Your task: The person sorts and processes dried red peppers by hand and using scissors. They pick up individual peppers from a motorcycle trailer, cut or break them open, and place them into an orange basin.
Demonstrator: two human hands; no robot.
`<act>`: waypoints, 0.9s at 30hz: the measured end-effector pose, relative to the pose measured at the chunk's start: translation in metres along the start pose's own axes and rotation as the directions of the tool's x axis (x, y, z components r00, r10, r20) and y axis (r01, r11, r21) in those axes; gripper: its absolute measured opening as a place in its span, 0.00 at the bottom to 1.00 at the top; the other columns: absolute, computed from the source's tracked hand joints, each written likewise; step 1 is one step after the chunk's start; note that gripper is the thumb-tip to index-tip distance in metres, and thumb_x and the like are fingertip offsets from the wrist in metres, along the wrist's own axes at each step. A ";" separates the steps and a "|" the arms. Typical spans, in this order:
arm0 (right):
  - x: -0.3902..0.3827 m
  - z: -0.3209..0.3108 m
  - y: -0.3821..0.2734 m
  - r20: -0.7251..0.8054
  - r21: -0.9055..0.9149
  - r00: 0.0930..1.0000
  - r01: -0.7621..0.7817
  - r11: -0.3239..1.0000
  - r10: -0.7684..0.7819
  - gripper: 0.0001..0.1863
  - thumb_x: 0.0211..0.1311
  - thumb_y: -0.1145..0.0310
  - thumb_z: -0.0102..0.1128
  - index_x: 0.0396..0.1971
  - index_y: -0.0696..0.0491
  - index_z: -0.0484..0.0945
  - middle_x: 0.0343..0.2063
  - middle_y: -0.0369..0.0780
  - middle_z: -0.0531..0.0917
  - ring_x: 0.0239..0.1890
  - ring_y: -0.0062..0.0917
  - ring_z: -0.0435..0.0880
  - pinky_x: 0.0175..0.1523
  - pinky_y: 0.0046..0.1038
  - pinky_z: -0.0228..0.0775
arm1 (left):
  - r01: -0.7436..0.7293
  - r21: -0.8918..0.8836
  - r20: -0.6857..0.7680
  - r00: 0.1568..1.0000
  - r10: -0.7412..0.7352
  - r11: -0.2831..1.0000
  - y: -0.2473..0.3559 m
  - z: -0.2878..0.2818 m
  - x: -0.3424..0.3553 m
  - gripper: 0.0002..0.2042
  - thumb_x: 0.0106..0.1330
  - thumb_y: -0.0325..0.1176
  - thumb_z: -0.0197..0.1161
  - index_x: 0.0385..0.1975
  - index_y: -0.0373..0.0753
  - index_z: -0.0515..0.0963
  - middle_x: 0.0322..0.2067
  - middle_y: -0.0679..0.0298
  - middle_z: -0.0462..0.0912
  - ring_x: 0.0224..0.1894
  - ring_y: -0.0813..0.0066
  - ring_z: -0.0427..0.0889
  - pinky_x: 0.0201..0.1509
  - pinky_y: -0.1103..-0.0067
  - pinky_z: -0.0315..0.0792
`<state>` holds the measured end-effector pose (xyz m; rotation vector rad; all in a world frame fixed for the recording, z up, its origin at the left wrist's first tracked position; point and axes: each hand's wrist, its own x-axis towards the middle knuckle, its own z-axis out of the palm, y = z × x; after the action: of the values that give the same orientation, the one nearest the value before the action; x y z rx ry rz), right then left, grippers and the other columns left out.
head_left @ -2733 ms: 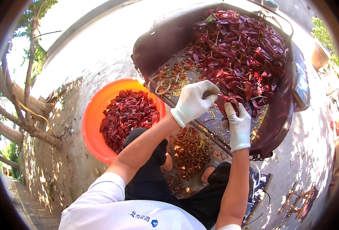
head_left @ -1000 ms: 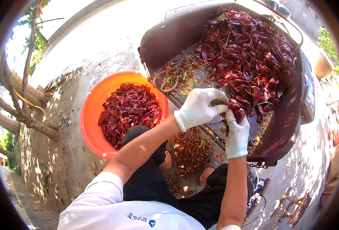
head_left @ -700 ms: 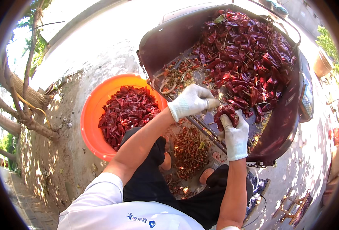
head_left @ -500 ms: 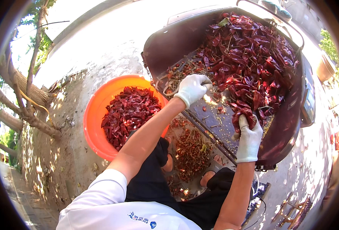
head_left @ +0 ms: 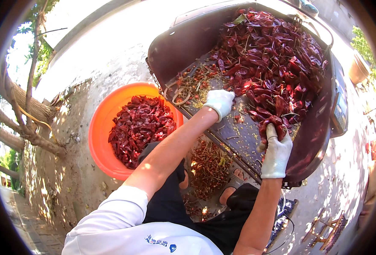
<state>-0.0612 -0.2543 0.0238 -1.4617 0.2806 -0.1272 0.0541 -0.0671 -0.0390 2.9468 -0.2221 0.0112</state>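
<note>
My left hand (head_left: pixel 219 103), in a white glove, is over the tray's scattered stems and seeds (head_left: pixel 190 85), left of the chili heap; its fingertips are curled out of sight, so anything in them is hidden. My right hand (head_left: pixel 276 151), gloved too, grips dried red chilies (head_left: pixel 273 124) at the near right end of the big heap (head_left: pixel 273 51) in the dark maroon tray (head_left: pixel 307 144). An orange basin (head_left: pixel 101 140) holding red chili pieces stands left of the tray. Below the tray, a pile of stems and scraps (head_left: pixel 207 170) lies between my feet.
A branching tree (head_left: pixel 37 114) stands at the left on pale, sun-dappled ground (head_left: pixel 81 178). A display unit (head_left: pixel 340 112) is at the tray's right side. A plant pot (head_left: pixel 358 70) is at the upper right, a wooden stool (head_left: pixel 324 227) at the lower right.
My left hand left the chilies held by my right, moving up and leftward, then slightly right over the tray's debris. My right hand shifted right, still gripping chilies.
</note>
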 end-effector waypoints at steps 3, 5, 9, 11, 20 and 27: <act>-0.002 0.004 0.001 0.007 -0.050 1.000 -0.001 0.999 0.001 0.08 0.66 0.67 0.61 0.40 0.55 0.78 0.22 0.32 0.76 0.15 0.12 0.69 0.16 0.19 0.64 | 0.016 -0.064 -0.024 1.000 -0.017 0.998 -0.004 -0.007 -0.009 0.11 0.63 0.40 0.62 0.41 0.43 0.82 0.37 0.56 0.85 0.42 0.56 0.83 0.44 0.64 0.75; -0.003 0.008 0.002 0.013 -0.084 0.999 0.032 0.996 -0.031 0.08 0.67 0.66 0.61 0.39 0.54 0.78 0.19 0.31 0.74 0.15 0.13 0.68 0.17 0.19 0.64 | -0.034 -0.196 -0.150 0.989 0.004 0.980 -0.005 -0.010 -0.021 0.12 0.63 0.40 0.62 0.42 0.43 0.82 0.37 0.57 0.85 0.42 0.57 0.83 0.45 0.65 0.75; 0.002 0.007 0.011 -0.036 -0.283 0.989 0.128 0.950 -0.144 0.09 0.64 0.69 0.63 0.40 0.57 0.80 0.21 0.35 0.79 0.18 0.17 0.73 0.24 0.24 0.67 | -0.266 -0.352 -0.340 0.930 0.143 0.897 0.019 -0.034 -0.054 0.11 0.61 0.38 0.65 0.41 0.43 0.82 0.35 0.58 0.84 0.41 0.59 0.83 0.45 0.68 0.75; 0.005 0.007 0.017 -0.068 -0.421 0.959 0.222 0.880 -0.275 0.09 0.62 0.69 0.64 0.39 0.57 0.80 0.20 0.37 0.79 0.22 0.21 0.76 0.32 0.29 0.70 | -0.386 -0.369 -0.411 0.884 0.224 0.845 0.025 -0.041 -0.070 0.11 0.58 0.35 0.67 0.40 0.43 0.82 0.35 0.59 0.83 0.38 0.62 0.84 0.41 0.71 0.76; -0.005 0.016 0.014 0.200 -0.072 0.979 -0.027 0.997 0.041 0.12 0.66 0.63 0.62 0.40 0.56 0.74 0.21 0.36 0.78 0.16 0.17 0.76 0.18 0.19 0.67 | -0.559 -0.260 -0.573 0.746 0.341 0.787 0.033 -0.052 -0.094 0.14 0.53 0.27 0.68 0.40 0.44 0.82 0.34 0.62 0.83 0.35 0.62 0.84 0.38 0.73 0.78; -0.006 0.021 0.015 0.279 -0.036 0.958 -0.062 0.997 0.070 0.14 0.60 0.68 0.67 0.40 0.55 0.73 0.21 0.33 0.78 0.17 0.14 0.74 0.19 0.18 0.63 | -0.582 -0.319 -0.534 0.762 0.365 0.748 0.026 -0.047 -0.093 0.15 0.52 0.26 0.67 0.41 0.41 0.82 0.35 0.60 0.84 0.37 0.61 0.84 0.41 0.73 0.79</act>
<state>-0.0629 -0.2310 0.0112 -1.4746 0.1001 0.1384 -0.0411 -0.0695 0.0101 2.2340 -0.7993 0.6073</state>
